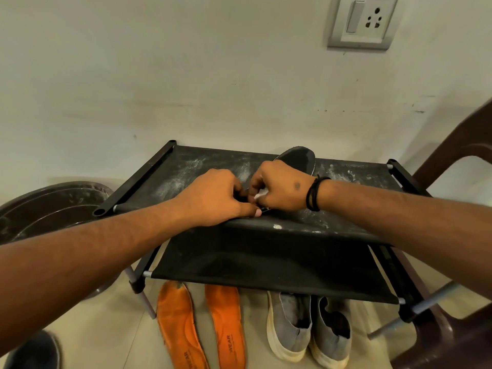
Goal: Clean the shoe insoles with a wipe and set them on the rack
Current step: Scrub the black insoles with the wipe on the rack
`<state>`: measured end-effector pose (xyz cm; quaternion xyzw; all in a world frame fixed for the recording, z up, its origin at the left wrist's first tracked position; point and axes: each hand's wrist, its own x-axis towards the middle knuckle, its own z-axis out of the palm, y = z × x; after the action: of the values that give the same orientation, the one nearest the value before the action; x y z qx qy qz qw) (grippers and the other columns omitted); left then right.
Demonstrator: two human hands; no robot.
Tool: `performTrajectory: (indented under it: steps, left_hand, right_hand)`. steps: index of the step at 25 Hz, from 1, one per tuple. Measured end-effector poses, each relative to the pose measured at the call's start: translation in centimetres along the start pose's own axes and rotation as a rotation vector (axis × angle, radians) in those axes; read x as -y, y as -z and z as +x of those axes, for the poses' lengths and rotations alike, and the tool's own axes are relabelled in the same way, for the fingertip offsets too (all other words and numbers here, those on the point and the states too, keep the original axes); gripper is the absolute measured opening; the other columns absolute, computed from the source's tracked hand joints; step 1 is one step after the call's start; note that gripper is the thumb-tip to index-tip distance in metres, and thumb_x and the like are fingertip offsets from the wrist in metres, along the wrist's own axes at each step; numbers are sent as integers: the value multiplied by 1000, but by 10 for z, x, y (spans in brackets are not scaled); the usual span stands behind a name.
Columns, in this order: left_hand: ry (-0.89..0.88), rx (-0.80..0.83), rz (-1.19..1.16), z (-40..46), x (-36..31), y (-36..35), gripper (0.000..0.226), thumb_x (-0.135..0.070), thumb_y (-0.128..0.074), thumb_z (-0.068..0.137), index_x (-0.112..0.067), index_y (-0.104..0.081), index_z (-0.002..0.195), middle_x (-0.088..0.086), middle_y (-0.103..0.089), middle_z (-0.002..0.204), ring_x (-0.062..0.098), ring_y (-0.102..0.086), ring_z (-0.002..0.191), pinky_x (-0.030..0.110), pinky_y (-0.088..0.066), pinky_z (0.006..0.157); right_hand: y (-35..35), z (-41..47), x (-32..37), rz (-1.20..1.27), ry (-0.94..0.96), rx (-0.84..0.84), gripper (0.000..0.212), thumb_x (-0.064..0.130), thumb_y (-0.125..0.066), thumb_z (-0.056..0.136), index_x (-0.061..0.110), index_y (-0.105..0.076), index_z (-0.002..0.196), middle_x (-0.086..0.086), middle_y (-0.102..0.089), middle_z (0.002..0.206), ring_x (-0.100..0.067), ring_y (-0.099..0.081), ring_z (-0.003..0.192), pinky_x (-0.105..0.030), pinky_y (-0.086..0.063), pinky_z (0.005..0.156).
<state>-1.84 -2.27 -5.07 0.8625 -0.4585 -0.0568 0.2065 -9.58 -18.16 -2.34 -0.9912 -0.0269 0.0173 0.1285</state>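
Observation:
A black insole [299, 159] lies on the dusty top shelf of the black fabric rack [186, 171], its toe end pointing to the wall. My right hand [279, 186] is curled over its near part and holds a white wipe [261, 194] against it. My left hand [217, 198] pinches the near end of the insole, thumb at the shelf's front edge. Most of the insole is hidden under both hands. Two orange insoles [178, 326] [226, 323] lie on the floor below the rack.
A pair of grey slip-on shoes [306, 331] stands on the floor to the right of the orange insoles. A dark round tub [48, 206] sits at the left. A brown plastic chair [452, 161] stands at the right. A wall socket [363, 21] is above.

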Motion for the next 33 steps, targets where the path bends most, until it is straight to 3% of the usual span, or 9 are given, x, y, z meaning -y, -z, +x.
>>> performTrajectory:
  steps: [4, 6, 9, 14, 17, 20, 25, 30, 33]
  left_hand:
    - [5, 0, -25, -2, -5, 1, 44, -61, -74, 78, -23, -79, 98, 4, -71, 90, 21, -68, 85, 42, -57, 78]
    - [-1, 4, -15, -2, -2, 0, 43, -63, -74, 77, -21, -78, 87, 9, -70, 87, 24, -67, 81, 44, -57, 74]
    - [-8, 8, -11, -1, 0, 0, 43, -62, -75, 75, -19, -72, 73, 11, -70, 84, 26, -66, 75, 43, -53, 66]
    - [-4, -2, -25, -3, -5, 2, 43, -59, -73, 80, -23, -79, 101, 2, -71, 91, 18, -67, 86, 40, -57, 79]
    - [-8, 3, 1, -2, -1, 0, 46, -63, -72, 77, -19, -78, 89, 8, -70, 87, 24, -67, 82, 44, -57, 74]
    - [-8, -3, 10, 0, 1, -2, 46, -64, -73, 75, -18, -73, 75, 8, -69, 83, 25, -66, 76, 42, -54, 66]
    - [-5, -26, -3, -2, -4, 1, 45, -61, -73, 79, -24, -78, 105, -8, -65, 87, 9, -64, 82, 24, -50, 66]
    - [2, -29, 28, -1, 2, -2, 45, -66, -73, 74, -22, -75, 81, 4, -70, 83, 18, -67, 74, 35, -56, 64]
    - [3, -29, 6, 0, -1, -1, 43, -64, -73, 76, -23, -78, 91, -2, -69, 84, 14, -66, 77, 32, -56, 65]
  right_hand:
    - [3, 8, -20, -128, -85, -86, 19, 3, -58, 86, 7, -75, 94, -7, -73, 94, -22, -68, 88, -36, -56, 82]
    - [0, 8, -12, -70, -49, -64, 15, 6, -60, 86, 7, -74, 90, -7, -73, 89, -19, -68, 82, -33, -57, 77]
    - [-4, 2, 3, 83, 4, 10, 9, 10, -66, 85, 12, -75, 86, 1, -73, 81, -6, -67, 75, -19, -54, 68]
    - [-2, 10, -25, -97, -120, -137, 19, 6, -59, 89, 10, -75, 98, -7, -73, 100, -20, -67, 92, -30, -55, 84]
    - [-4, 9, -11, -27, -64, -92, 15, 8, -61, 87, 9, -75, 91, -5, -73, 91, -17, -68, 84, -32, -57, 79]
    - [-7, 0, 3, 128, -15, -23, 10, 9, -65, 85, 11, -74, 84, 0, -73, 81, -9, -67, 75, -23, -56, 70]
    - [-1, 15, -22, -77, -117, -141, 17, 5, -60, 88, 9, -75, 95, -7, -73, 98, -19, -67, 90, -29, -55, 82]
    - [-6, 3, 2, 76, 1, -21, 9, 11, -65, 86, 12, -74, 85, 0, -72, 81, -9, -66, 74, -23, -55, 68]
    - [-4, 11, -13, 35, -17, -72, 11, 10, -66, 86, 11, -76, 90, -3, -74, 88, -13, -68, 80, -27, -57, 76]
